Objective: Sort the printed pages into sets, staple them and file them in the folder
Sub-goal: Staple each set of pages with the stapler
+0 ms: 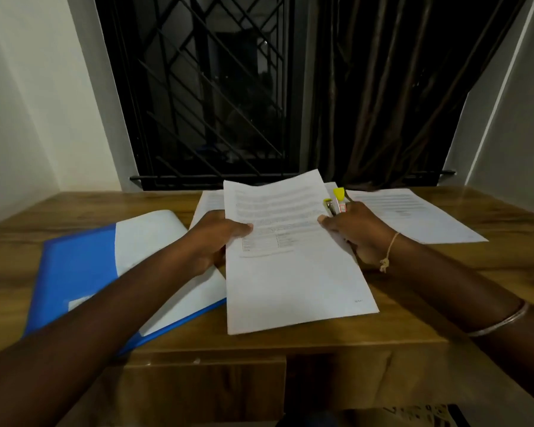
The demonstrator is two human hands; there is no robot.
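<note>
1. Hands meet on one set of printed pages (293,266) held at the middle of the wooden desk (413,328), its far end lifted and its near end low over the desk edge.
2. Left hand (211,241) grips the set's left edge, thumb on top of the sheet and fingers underneath.
3. Right hand (356,229) is closed on a yellow stapler (335,201), whose nose points away from the person, just beside the set's right edge; the thumb tip touches the paper.
4. Blue folder (74,266) lies open on the desk to the left, partly under the left forearm, with white sheets (148,235) lying on it.
5. Another printed page (420,214) lies flat at the far right of the desk, apart from the held set.
6. More paper (208,201) shows behind the held set, near the barred window (210,87).
</note>
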